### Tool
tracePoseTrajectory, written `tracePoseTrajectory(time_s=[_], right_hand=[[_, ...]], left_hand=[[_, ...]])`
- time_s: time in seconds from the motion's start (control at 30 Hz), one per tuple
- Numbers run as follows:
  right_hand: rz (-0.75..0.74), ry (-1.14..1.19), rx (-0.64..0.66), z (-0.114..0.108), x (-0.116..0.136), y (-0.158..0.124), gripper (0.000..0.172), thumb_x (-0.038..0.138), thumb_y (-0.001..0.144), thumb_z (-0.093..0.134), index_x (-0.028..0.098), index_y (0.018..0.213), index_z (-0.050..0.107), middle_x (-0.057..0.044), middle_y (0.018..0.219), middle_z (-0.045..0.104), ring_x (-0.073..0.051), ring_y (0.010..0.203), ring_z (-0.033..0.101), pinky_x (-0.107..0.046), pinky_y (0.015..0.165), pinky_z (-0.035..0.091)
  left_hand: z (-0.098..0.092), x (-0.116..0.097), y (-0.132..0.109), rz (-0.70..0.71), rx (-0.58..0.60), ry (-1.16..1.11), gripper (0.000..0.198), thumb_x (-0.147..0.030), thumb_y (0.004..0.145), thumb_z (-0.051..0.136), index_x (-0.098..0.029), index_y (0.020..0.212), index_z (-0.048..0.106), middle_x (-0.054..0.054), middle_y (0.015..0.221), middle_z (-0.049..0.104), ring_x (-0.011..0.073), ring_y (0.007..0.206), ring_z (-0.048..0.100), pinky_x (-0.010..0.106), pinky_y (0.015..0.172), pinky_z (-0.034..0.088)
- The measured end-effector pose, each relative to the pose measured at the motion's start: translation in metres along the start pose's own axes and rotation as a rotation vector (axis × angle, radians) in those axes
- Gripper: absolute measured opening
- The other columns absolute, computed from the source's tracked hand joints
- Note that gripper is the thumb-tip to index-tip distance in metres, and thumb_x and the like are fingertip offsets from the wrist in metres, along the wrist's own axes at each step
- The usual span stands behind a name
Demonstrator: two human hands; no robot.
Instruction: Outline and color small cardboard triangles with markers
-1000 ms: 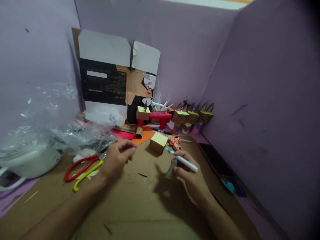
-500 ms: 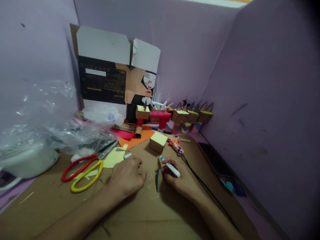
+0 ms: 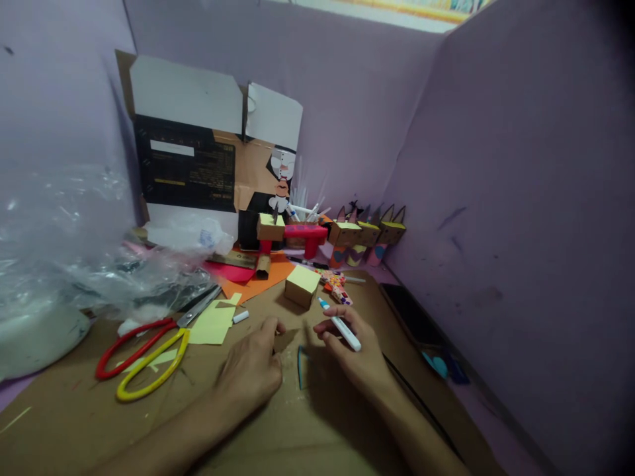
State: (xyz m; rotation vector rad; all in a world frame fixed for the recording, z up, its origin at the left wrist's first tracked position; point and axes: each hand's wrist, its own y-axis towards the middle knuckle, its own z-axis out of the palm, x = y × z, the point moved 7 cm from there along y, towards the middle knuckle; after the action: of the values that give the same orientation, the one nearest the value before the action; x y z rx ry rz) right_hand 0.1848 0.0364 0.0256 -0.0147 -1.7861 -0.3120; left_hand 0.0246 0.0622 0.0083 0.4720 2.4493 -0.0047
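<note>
My left hand is closed, thumb and forefinger pinching a small pointed piece of brown cardboard. In my right hand is a white marker, uncapped, its blue tip pointing up and away from me. Between the hands a thin cardboard piece with a blue edge rests on the brown cardboard sheet. Beyond them sits a small cardboard box with a pale yellow top. A white marker cap lies past my left hand, beside pale yellow paper.
Large scissors with red and yellow handles lie at left, near clear plastic wrap and a white pot. A patterned glue gun lies behind my right hand. Box-headed figures with ears stand along the wall; a dark phone lies right.
The brown cardboard piece is now pinched in my left hand. My right hand has moved off the blue-edged piece, still holding the marker. The view has shifted to the right.
</note>
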Motion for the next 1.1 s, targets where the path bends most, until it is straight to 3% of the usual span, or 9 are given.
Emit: tracePoseTrajectory(time_s=[0.1, 0.17, 0.27, 0.37, 0.5, 0.6, 0.7, 1.1], right_hand=[[0.03, 0.022, -0.034, -0.002, -0.001, -0.001, 0.028, 0.018, 0.065, 0.055, 0.018, 0.092, 0.048, -0.004, 0.076, 0.066, -0.018, 0.067, 0.061, -0.028, 0.058, 0.045], [0.044, 0.05, -0.054, -0.003, -0.001, -0.001, 0.03, 0.018, 0.064, 0.057, 0.018, 0.093, 0.048, -0.004, 0.079, 0.065, -0.018, 0.07, 0.061, -0.028, 0.059, 0.046], [0.071, 0.169, -0.028, 0.0, -0.001, -0.002, 0.036, 0.018, 0.063, 0.06, 0.019, 0.096, 0.047, -0.003, 0.082, 0.063, -0.017, 0.074, 0.06, -0.027, 0.061, 0.046], [0.107, 0.34, 0.038, 0.009, 0.0, -0.004, 0.036, 0.019, 0.063, 0.063, 0.02, 0.095, 0.047, 0.001, 0.077, 0.061, -0.013, 0.065, 0.057, -0.024, 0.057, 0.046], [0.102, 0.397, 0.036, 0.013, 0.005, -0.006, 0.027, 0.017, 0.063, 0.062, 0.02, 0.086, 0.048, 0.006, 0.061, 0.055, -0.008, 0.048, 0.048, -0.021, 0.048, 0.04], [0.078, 0.381, 0.032, 0.011, 0.007, -0.006, 0.027, 0.016, 0.063, 0.062, 0.02, 0.085, 0.048, 0.006, 0.06, 0.055, -0.009, 0.048, 0.048, -0.021, 0.048, 0.038], [0.061, 0.367, 0.056, 0.011, 0.007, -0.006, 0.027, 0.016, 0.064, 0.062, 0.02, 0.087, 0.048, 0.006, 0.063, 0.056, -0.009, 0.05, 0.049, -0.021, 0.049, 0.039], [0.095, 0.378, 0.091, 0.014, -0.002, -0.007, 0.025, 0.024, 0.069, 0.063, 0.02, 0.09, 0.05, 0.005, 0.065, 0.057, -0.009, 0.045, 0.052, -0.023, 0.045, 0.044]], left_hand=[[0.0, 0.004, 0.003, -0.02, -0.048, -0.257, 0.02, -0.005, 0.062, 0.043, -0.021, 0.074, 0.046, -0.003, 0.065, 0.052, 0.0121, 0.061, 0.051, 0.023, 0.056, 0.037], [0.0, 0.007, 0.005, -0.108, -0.053, -0.512, 0.014, -0.01, 0.061, 0.049, -0.02, 0.069, 0.043, -0.006, 0.058, 0.049, 0.0097, 0.052, 0.048, 0.021, 0.049, 0.037], [0.005, 0.001, 0.002, -0.221, 0.008, -0.941, 0.02, -0.019, 0.061, 0.058, -0.02, 0.07, 0.041, -0.008, 0.051, 0.048, 0.0076, 0.042, 0.045, 0.019, 0.042, 0.037], [0.016, -0.013, -0.005, -0.235, 0.116, -1.161, 0.027, -0.021, 0.058, 0.063, -0.02, 0.072, 0.04, -0.008, 0.048, 0.051, 0.0074, 0.04, 0.046, 0.018, 0.039, 0.038], [0.031, -0.021, -0.013, -0.253, 0.259, -1.104, 0.027, -0.027, 0.06, 0.063, -0.019, 0.076, 0.042, -0.007, 0.045, 0.053, 0.0069, 0.036, 0.045, 0.016, 0.035, 0.035], [0.036, -0.021, -0.014, -0.252, 0.339, -1.02, 0.022, -0.035, 0.067, 0.057, -0.015, 0.068, 0.049, -0.004, 0.042, 0.052, 0.0051, 0.032, 0.041, 0.015, 0.034, 0.03], [0.039, -0.019, -0.014, -0.253, 0.389, -0.953, 0.03, -0.041, 0.069, 0.054, -0.013, 0.058, 0.051, -0.003, 0.039, 0.05, 0.0045, 0.03, 0.039, 0.015, 0.033, 0.027], [0.044, -0.022, -0.015, -0.255, 0.413, -0.875, 0.039, -0.048, 0.067, 0.05, -0.012, 0.054, 0.055, -0.003, 0.033, 0.044, 0.0047, 0.028, 0.035, 0.017, 0.033, 0.026]])
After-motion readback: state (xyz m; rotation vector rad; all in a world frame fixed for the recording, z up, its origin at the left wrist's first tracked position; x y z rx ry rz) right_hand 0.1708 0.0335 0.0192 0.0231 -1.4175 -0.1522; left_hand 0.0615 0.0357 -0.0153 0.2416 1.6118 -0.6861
